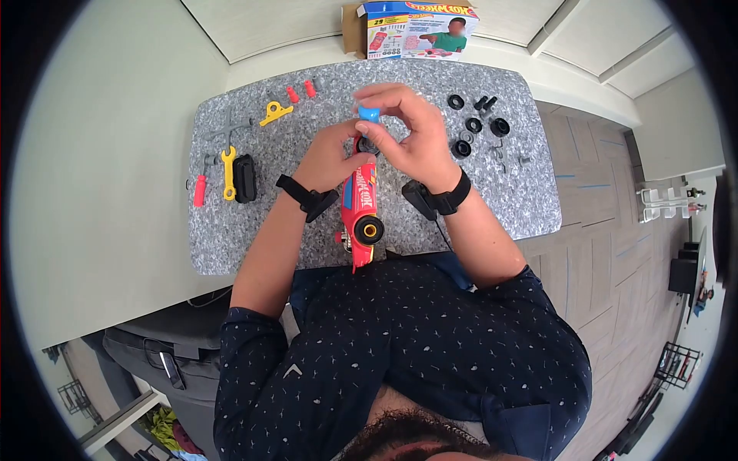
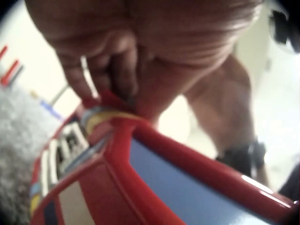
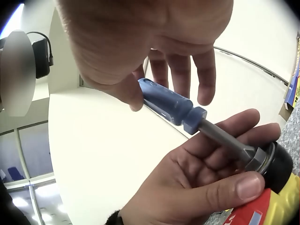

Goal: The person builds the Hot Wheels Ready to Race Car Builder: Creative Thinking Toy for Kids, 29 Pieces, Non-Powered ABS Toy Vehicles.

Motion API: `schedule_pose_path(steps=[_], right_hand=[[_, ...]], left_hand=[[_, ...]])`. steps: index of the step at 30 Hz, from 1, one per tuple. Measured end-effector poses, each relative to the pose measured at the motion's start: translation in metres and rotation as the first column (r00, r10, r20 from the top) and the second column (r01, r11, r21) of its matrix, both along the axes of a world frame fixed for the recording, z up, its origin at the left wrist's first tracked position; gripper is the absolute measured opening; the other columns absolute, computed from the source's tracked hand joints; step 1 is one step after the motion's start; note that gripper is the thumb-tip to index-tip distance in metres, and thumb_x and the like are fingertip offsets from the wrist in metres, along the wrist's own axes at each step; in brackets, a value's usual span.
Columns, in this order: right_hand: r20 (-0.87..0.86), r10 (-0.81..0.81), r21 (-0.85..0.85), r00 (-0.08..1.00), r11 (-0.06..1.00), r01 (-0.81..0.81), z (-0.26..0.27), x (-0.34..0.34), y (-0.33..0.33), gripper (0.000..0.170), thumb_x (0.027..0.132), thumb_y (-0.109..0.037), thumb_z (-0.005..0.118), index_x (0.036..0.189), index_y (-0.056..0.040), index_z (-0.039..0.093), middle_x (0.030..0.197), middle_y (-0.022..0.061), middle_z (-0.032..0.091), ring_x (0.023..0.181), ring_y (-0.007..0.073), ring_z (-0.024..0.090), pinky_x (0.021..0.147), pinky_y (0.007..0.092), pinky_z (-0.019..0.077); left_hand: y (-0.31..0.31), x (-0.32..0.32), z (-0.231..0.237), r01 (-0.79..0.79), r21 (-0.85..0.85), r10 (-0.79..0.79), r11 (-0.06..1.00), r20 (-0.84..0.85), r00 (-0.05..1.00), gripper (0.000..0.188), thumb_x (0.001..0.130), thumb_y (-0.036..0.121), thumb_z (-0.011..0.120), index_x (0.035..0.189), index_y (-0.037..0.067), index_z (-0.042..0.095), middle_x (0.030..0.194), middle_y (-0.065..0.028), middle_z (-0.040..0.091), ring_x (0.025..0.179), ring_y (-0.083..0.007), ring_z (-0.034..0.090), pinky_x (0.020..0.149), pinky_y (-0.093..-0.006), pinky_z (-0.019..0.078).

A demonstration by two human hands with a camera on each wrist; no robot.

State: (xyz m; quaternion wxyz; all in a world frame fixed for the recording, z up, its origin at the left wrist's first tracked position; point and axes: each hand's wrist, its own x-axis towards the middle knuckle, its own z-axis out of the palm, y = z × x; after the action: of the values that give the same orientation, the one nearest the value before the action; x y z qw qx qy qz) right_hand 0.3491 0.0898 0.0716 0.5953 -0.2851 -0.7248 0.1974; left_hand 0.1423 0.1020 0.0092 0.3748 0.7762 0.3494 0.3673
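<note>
A red toy car (image 1: 361, 188) is held by the left hand (image 1: 330, 159), whose thumb lies beside a black wheel (image 3: 281, 166) in the right wrist view. Between thumb and fingers, the right hand (image 1: 419, 142) pinches the blue handle (image 3: 166, 101) of a screwdriver. Its grey shaft (image 3: 225, 137) runs down to a hexagonal end at that wheel's hub; the tip is hidden. Nearer the body, another black wheel with a yellow centre (image 1: 369, 230) shows on the car. The left wrist view has the car's red and blue body (image 2: 178, 178) below the left palm (image 2: 140, 42).
On the speckled table (image 1: 307, 246), a yellow wrench (image 1: 228, 174), a black case (image 1: 244, 178), a red-handled tool (image 1: 200, 190) and a yellow part (image 1: 275, 114) lie left. Loose black wheels (image 1: 500, 127) and small grey parts (image 1: 500, 156) lie right. A toy box (image 1: 419, 31) stands behind.
</note>
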Motion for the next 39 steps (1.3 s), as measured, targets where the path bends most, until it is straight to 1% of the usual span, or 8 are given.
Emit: schedule_pose_path(steps=[10,13,15,17,19,26,33,39], right_hand=[[-0.008,-0.104,-0.065,0.995,0.993,0.103,-0.005,0.001,-0.001,0.034,0.091,-0.011,0.093,0.118,-0.0065,0.073,0.109,0.0089,0.079,0.096,0.0202,0.080,0.078,0.0314,0.0618],[-0.356,-0.026,-0.125,0.934,0.992,-0.021,0.007,0.014,0.000,0.027,0.099,-0.005,0.084,0.123,-0.0073,0.071,0.110,0.0080,0.079,0.097,0.0158,0.079,0.076,0.0290,0.0609],[-0.350,-0.155,-0.114,0.924,0.986,0.123,0.007,0.050,0.010,0.022,0.107,-0.002,0.072,0.129,-0.0075,0.070,0.110,0.0079,0.078,0.097,0.0116,0.077,0.075,0.0256,0.0594],[-0.142,-0.452,-0.282,0.881,0.871,0.402,0.004,0.100,0.019,0.020,0.106,-0.005,0.073,0.127,-0.0057,0.072,0.107,0.0104,0.077,0.092,0.0185,0.078,0.076,0.0317,0.0604],[0.265,-0.691,0.003,0.673,0.698,0.716,-0.014,0.163,0.031,0.020,0.102,-0.012,0.077,0.121,-0.0048,0.076,0.105,0.0141,0.078,0.088,0.0286,0.078,0.079,0.0406,0.0611],[0.734,-0.515,-0.184,0.443,0.476,0.860,-0.056,0.241,0.036,0.029,0.095,-0.025,0.084,0.120,-0.0108,0.080,0.114,0.0193,0.080,0.110,0.0393,0.077,0.094,0.0499,0.0605],[0.852,-0.434,-0.058,0.291,0.475,0.878,-0.065,0.250,0.089,0.030,0.096,-0.023,0.081,0.126,-0.0163,0.081,0.129,0.0190,0.078,0.121,0.0415,0.074,0.101,0.0534,0.0602],[0.897,-0.333,-0.095,0.290,0.495,0.863,-0.067,0.264,0.110,0.022,0.094,-0.023,0.083,0.115,-0.0205,0.086,0.112,0.0183,0.083,0.110,0.0424,0.078,0.094,0.0541,0.0628]], left_hand=[[-0.004,0.000,0.015,0.002,-0.067,-0.007,0.998,-0.073,0.997,0.055,0.086,0.009,0.091,0.137,0.000,0.072,0.115,-0.0153,0.082,0.111,-0.0289,0.078,0.103,-0.0395,0.0584],[-0.004,0.003,0.014,0.066,-0.082,-0.061,0.994,0.073,0.995,0.060,0.089,0.006,0.088,0.145,0.000,0.068,0.130,-0.0146,0.081,0.122,-0.0275,0.077,0.110,-0.0395,0.0570],[-0.012,0.001,0.017,0.045,-0.091,-0.034,0.995,0.117,0.993,0.064,0.091,0.005,0.086,0.151,0.002,0.064,0.146,-0.0147,0.074,0.132,-0.0250,0.072,0.116,-0.0412,0.0540],[-0.023,-0.005,0.022,0.015,-0.097,-0.003,0.995,0.121,0.993,0.067,0.093,0.006,0.086,0.155,0.003,0.062,0.156,-0.0144,0.069,0.138,-0.0241,0.069,0.119,-0.0426,0.0525],[-0.036,-0.018,0.030,-0.017,-0.097,0.026,0.995,0.090,0.996,0.068,0.094,0.008,0.087,0.157,0.005,0.062,0.161,-0.0138,0.065,0.141,-0.0248,0.067,0.119,-0.0435,0.0524],[-0.102,-0.039,0.049,-0.056,0.007,0.056,0.998,-0.029,0.998,0.060,0.089,0.013,0.092,0.145,0.006,0.072,0.150,-0.0146,0.073,0.140,-0.0322,0.068,0.120,-0.0440,0.0502],[-0.113,-0.050,0.052,-0.105,0.000,0.105,0.994,-0.024,0.994,0.058,0.090,0.015,0.092,0.144,0.006,0.073,0.149,-0.0142,0.073,0.141,-0.0313,0.068,0.120,-0.0430,0.0497],[-0.119,-0.060,0.057,-0.166,0.033,0.167,0.986,-0.035,0.985,0.056,0.092,0.015,0.090,0.144,0.006,0.073,0.148,-0.0126,0.074,0.139,-0.0300,0.069,0.118,-0.0419,0.0511]])
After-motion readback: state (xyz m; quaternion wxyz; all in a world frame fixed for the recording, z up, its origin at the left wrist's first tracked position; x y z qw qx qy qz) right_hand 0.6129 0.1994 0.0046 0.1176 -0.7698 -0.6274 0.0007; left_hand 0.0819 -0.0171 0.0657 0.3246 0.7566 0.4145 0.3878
